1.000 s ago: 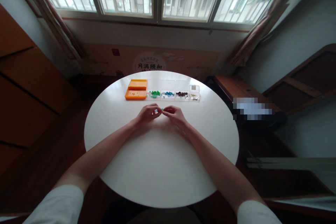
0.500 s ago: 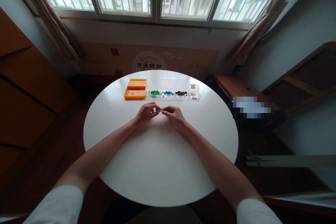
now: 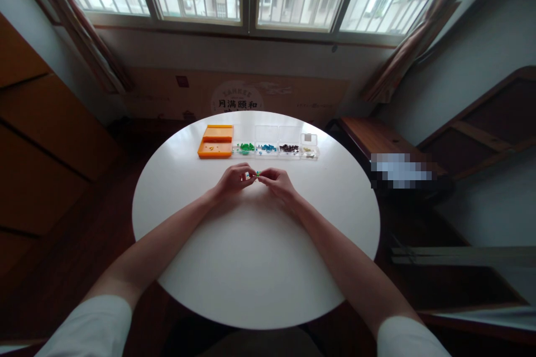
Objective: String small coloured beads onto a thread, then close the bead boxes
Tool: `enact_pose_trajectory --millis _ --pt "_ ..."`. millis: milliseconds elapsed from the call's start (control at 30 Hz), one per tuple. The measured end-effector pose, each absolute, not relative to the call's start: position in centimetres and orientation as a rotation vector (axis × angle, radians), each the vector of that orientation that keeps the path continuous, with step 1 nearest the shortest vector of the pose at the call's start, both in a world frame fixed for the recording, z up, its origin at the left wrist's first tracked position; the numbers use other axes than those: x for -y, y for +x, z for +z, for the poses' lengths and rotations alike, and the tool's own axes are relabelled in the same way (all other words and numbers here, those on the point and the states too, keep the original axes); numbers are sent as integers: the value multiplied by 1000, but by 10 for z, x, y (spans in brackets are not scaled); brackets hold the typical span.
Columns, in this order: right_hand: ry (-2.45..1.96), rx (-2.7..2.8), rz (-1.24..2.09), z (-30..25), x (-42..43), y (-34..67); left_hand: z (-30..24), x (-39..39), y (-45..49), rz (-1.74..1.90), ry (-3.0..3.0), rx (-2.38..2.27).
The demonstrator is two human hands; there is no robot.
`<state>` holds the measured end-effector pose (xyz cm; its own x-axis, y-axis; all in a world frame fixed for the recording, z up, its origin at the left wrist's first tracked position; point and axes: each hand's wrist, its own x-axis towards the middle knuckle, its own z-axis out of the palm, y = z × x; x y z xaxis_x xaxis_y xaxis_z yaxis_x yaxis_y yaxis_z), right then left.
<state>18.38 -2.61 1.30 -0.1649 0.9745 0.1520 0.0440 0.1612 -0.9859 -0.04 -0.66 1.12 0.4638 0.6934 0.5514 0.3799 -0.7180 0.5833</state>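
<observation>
Orange tray (image 3: 215,148): lies at the far left of the row near the table's far edge, its long axis running away from the person, a few small pieces on it.
Clear boxes (image 3: 276,149): four in a row to the right of the tray, touching side by side; they hold green, blue, dark and pale pieces in that order.
Left hand (image 3: 233,179): rests on the table, fingers curled inward, thumb and fingertips pinched on the left end of the small piece; forearm runs in from the lower left, white sleeve at the frame's bottom.
Small piece (image 3: 253,174): tiny, pale with a green-blue tip, held between both hands just above the table at its middle, near the row of boxes; its long axis seems to run left to right, though it is too small to be sure.
Right hand (image 3: 278,183): mirrors the other, fingertips closed on the right end of the piece, wrist on the table.
White round table (image 3: 251,268): bare surface all around the hands; nearest edge is the far one, beyond the boxes.
</observation>
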Motion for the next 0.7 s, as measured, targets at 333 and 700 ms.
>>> enact_pose_trajectory --millis 333,700 --pt "-1052 1443 1166 11 25 183 12 8 0 1139 2326 -918" --pt "-1036 1451 1149 6 22 186 14 9 0 1108 2316 -941"
